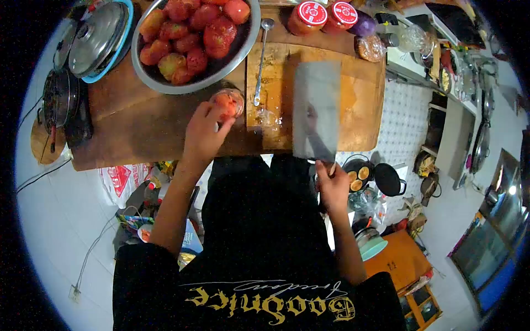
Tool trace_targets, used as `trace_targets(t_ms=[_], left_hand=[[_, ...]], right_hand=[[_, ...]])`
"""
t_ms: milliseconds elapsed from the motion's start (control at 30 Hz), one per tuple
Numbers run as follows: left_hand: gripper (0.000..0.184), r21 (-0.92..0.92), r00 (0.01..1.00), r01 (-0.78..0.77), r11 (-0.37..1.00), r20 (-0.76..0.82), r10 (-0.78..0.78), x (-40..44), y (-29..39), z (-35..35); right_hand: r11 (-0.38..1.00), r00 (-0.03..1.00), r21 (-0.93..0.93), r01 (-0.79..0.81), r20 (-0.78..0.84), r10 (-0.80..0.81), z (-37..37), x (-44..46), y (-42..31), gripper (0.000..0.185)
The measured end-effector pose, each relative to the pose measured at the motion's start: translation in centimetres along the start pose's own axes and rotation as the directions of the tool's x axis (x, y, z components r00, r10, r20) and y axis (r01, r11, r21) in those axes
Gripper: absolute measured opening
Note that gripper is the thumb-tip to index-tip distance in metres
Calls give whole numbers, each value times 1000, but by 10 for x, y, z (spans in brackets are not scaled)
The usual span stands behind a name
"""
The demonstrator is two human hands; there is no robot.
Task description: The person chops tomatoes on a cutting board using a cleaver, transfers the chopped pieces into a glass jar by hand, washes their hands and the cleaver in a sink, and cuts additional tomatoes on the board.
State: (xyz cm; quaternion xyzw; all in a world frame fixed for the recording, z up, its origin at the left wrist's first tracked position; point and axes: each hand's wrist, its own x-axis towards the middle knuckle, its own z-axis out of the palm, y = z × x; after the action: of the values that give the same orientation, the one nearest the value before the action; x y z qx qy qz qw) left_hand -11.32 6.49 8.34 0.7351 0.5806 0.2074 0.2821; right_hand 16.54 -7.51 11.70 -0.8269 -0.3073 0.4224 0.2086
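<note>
My left hand (208, 124) is closed around a small clear jar (236, 98) on the table, with soft red pieces, apparently tomato, inside. My right hand (332, 187) grips the handle of a broad cleaver (317, 105), whose blade is held over the wooden cutting board (361, 99). A long-handled metal spoon (259, 77) lies along the board's left side, and wet residue shows on the wood beside it. Behind my left hand stands a large metal bowl (207, 81) full of red tomatoes (187, 41).
Two filled jars with red-and-white lids (312, 14) stand beyond the board, near a purple onion (363, 25). A lidded pan (96, 44) sits at the far left. Below right, on a lower level, are a pan with round cakes (359, 175) and an orange cabinet (400, 259).
</note>
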Motion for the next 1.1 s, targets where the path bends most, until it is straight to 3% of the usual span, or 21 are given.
trace_targets(t_ms=[33,100,133,433,567,633,667,833,867,933,1100], left_hand=[[20,101,991,-120,988,69,113,-3,0,3],[19,131,991,-130,983,59,123,-5,-1,6],[19,160,990,-139,977,50,133,-7,-2,8],[15,221,961,-247,943,-73,268,-1,2,18],[17,288,961,-242,926,-58,269,-9,-4,21],[19,383,978,-186,905,-16,208,-12,-7,22],[19,383,978,-189,904,-10,209,-12,-5,24],[17,431,975,-109,896,-129,181,-13,5,32],[17,434,975,-108,894,-128,180,-11,12,37],[15,253,970,-167,953,-133,205,0,45,58],[17,139,978,-207,968,63,200,62,70,152]], right_hand=[[998,998,21,-59,17,59,-7,1,1,33],[1000,999,11,-5,-40,5,-15,8,11,34],[995,996,47,-89,-6,89,-22,7,6,34],[984,992,135,-117,-20,121,-45,12,16,32],[988,991,88,-128,-37,132,-53,25,28,31],[965,993,241,-100,-39,113,-52,41,52,30],[974,998,222,-52,-11,56,-53,51,65,30],[970,996,232,-75,57,64,-52,96,92,30],[970,994,234,-69,94,48,-51,105,100,31],[982,994,183,-39,108,19,-49,118,102,29],[984,988,177,-9,155,-19,-57,136,96,32]])
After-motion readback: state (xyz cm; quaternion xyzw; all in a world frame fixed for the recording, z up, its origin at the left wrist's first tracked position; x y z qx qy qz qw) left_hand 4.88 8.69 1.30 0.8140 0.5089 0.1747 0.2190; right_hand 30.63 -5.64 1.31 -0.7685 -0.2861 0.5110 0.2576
